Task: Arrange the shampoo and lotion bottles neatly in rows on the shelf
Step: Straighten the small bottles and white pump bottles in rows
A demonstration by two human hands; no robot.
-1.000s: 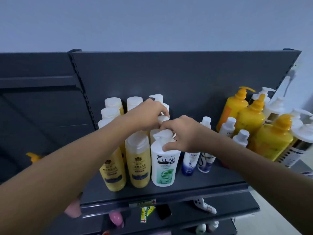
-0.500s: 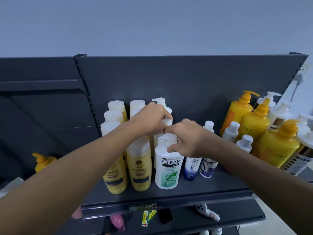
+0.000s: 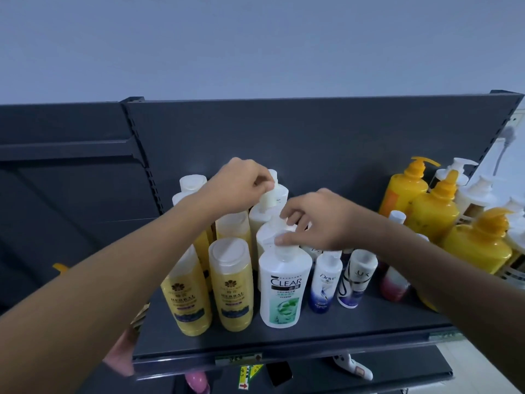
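On the dark shelf (image 3: 284, 341) stand two rows of yellow Herbal bottles (image 3: 231, 282) at the left and a row of white pump bottles beside them. The white Clear bottle (image 3: 284, 288) is at the front of that row. My left hand (image 3: 241, 187) pinches the pump top of the rear white bottle (image 3: 274, 194). My right hand (image 3: 318, 220) pinches the pump head of the middle white bottle (image 3: 267, 234), just above the Clear bottle. A small Dove bottle (image 3: 325, 281) and a Lux bottle (image 3: 356, 277) stand to the right.
Large yellow pump bottles (image 3: 431, 211) and white pump bottles (image 3: 474, 191) crowd the shelf's right end. A pink-tinted small bottle (image 3: 393, 285) stands under my right forearm. The grey back panel (image 3: 312, 137) rises behind. A lower shelf (image 3: 397, 368) holds more items.
My left hand has moved back and now pinches the rear bottle's pump. My right hand stays on the pumps behind the Clear bottle. The camera has tilted upward.
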